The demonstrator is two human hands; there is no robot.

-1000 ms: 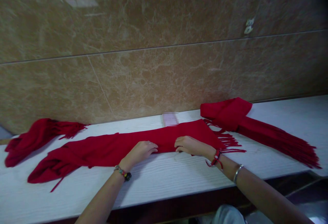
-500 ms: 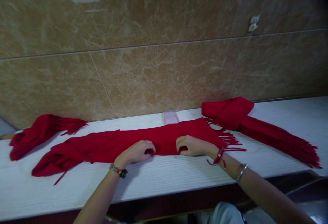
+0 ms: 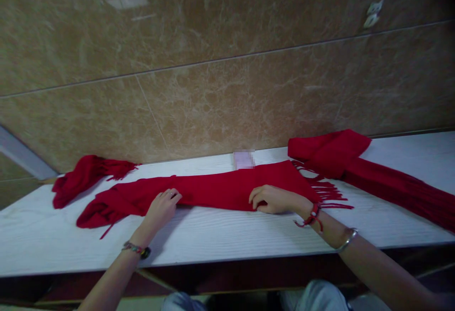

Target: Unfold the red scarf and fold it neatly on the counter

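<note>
A long red fringed scarf (image 3: 220,190) lies stretched along a white table (image 3: 227,233). My left hand (image 3: 161,206) rests on the scarf's near edge left of its middle, fingers curled over the cloth. My right hand (image 3: 272,198) sits on the near edge further right, fingers curled and pinching the fabric. The fringe (image 3: 325,192) at the scarf's right end fans out just beyond my right wrist. The left end of the scarf is bunched up.
Another red scarf (image 3: 369,169) lies folded at the right, its tail running off frame. A third red scarf (image 3: 87,176) is crumpled at the far left. A small pale object (image 3: 243,159) sits against the brown marble wall (image 3: 227,78) behind the table.
My left hand has slid left along the scarf's near edge, away from my right hand. The right hand has stayed about where it was. The view has shifted left.
</note>
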